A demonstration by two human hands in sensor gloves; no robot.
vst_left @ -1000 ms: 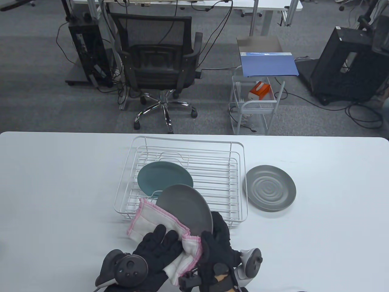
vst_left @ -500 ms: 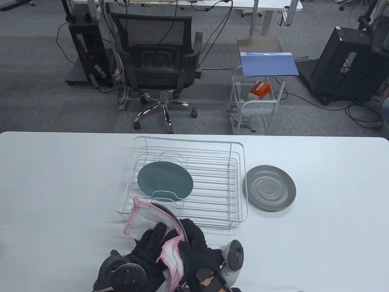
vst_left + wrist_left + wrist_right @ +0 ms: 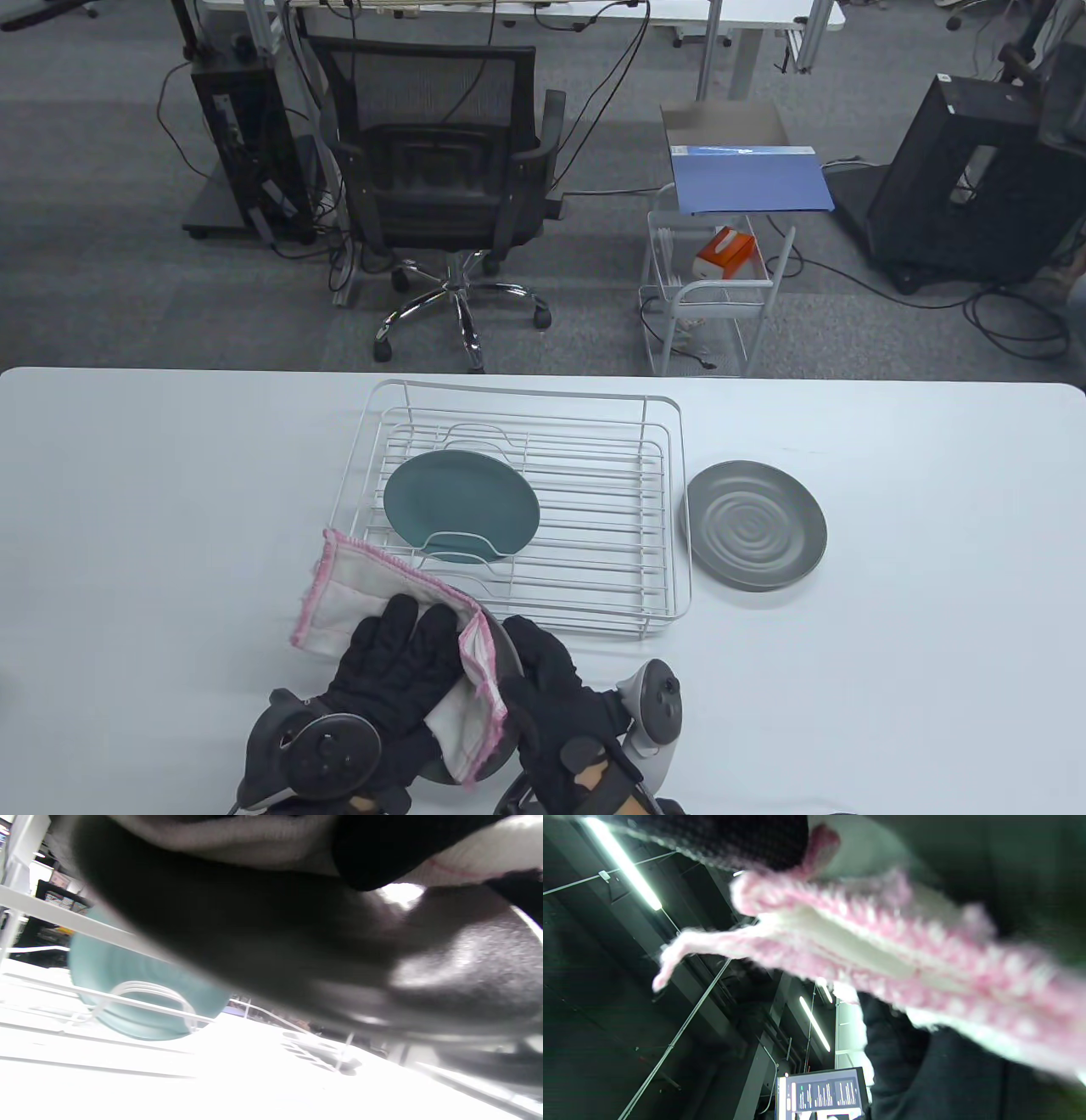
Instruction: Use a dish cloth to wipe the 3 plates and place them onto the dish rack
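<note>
A grey plate [image 3: 499, 652] is held over the table's near edge, almost wholly covered by the white, pink-edged dish cloth [image 3: 356, 594]. My left hand [image 3: 399, 662] lies on the cloth, fingers spread on top, holding it against the plate. My right hand [image 3: 543, 679] grips the plate's right rim. The left wrist view shows the plate's dark underside [image 3: 254, 942] with the cloth [image 3: 254, 836] above it. A teal plate [image 3: 462, 507] leans in the white wire dish rack [image 3: 509, 392]. A ribbed grey plate [image 3: 755, 525] lies flat on the table right of the rack.
The rack stands mid-table, just beyond my hands. Behind the white table [image 3: 933, 637] are an office chair [image 3: 441, 187] and a small wire cart [image 3: 713, 297]. The right wrist view shows the cloth's pink edge [image 3: 882, 955] close up, with ceiling lights behind it.
Both hands and the grey plate have drawn back left from the rack. The plate's face, plain to see before, is now covered as the cloth slid left across it.
</note>
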